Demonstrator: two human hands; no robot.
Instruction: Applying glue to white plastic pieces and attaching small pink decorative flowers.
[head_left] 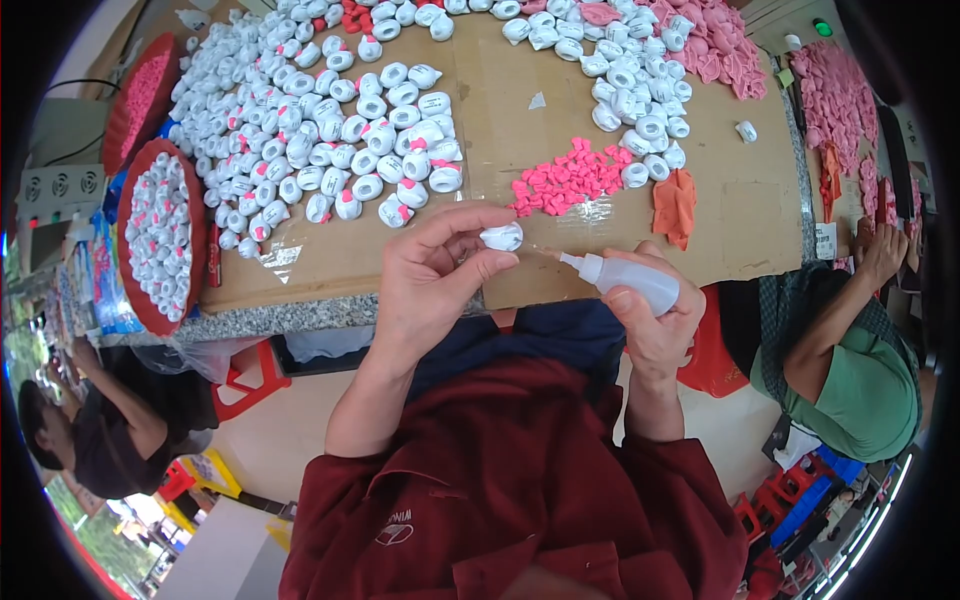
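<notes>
Between the thumb and fingers of my left hand is a small white rounded plastic piece, held above the front edge of the table. My right hand is wrapped round a translucent white squeeze bottle, tilted so its thin nozzle points left at that piece. Whether the tip touches it I cannot tell. Just beyond my hands lies a heap of small bright pink pieces. Many more white pieces spread over the left of the table, several bearing a pink piece.
A crumpled orange cloth or glove lies right of the pink heap. Red bowls of white pieces and pink pieces stand at the left. Pink soft parts are piled far right. Co-workers sit left and right.
</notes>
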